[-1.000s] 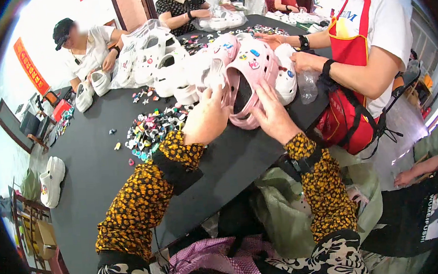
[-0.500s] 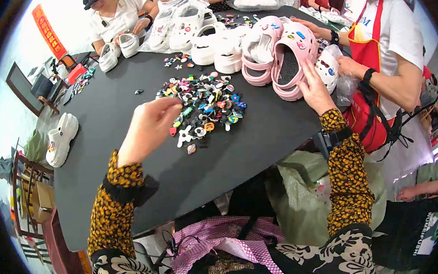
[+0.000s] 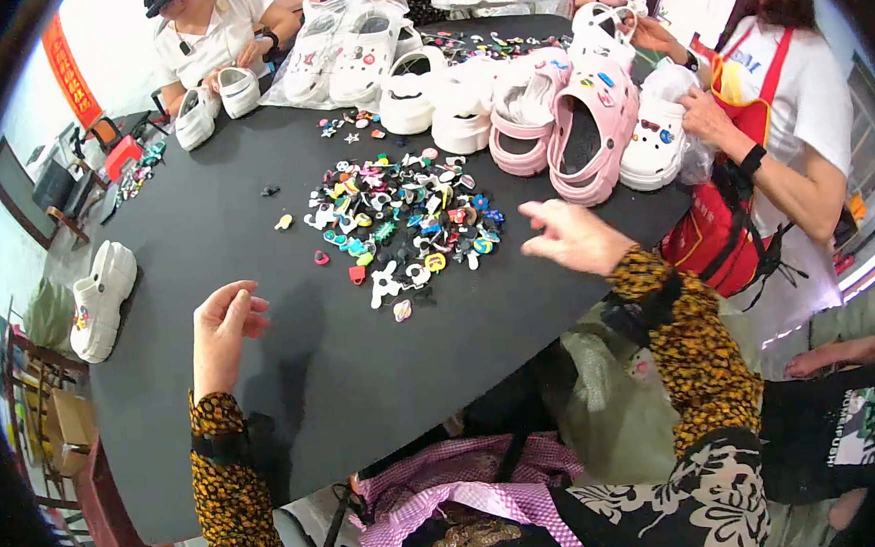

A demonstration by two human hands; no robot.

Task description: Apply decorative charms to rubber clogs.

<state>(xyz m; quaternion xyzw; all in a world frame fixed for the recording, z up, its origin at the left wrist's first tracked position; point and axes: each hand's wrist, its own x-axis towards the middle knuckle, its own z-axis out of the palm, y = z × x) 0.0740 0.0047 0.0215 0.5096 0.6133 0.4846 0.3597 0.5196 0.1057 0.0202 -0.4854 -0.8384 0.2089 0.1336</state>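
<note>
Over the table (image 3: pixel 394 376), 1 left hand (image 3: pixel 223 332) half-curls, its grip too hidden to tell; 1 right hand (image 3: pixel 578 238), grip released, hovers beside 1 charm pile (image 3: pixel 409 215). Beyond stand 2 pink clogs (image 3: pixel 617 127), 1 white clog (image 3: pixel 648 167) beside them.

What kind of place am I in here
Probably a small shoe workshop: a heap of colourful charms lies on the dark table, with pink clogs and white clogs nearby, and other people around the table.

We can pass along the near side of the worktop (image 3: pixel 374 378); farther in, the shoe-charm heap (image 3: pixel 409 215) and then the pink clogs (image 3: pixel 614 122) block us.
</note>
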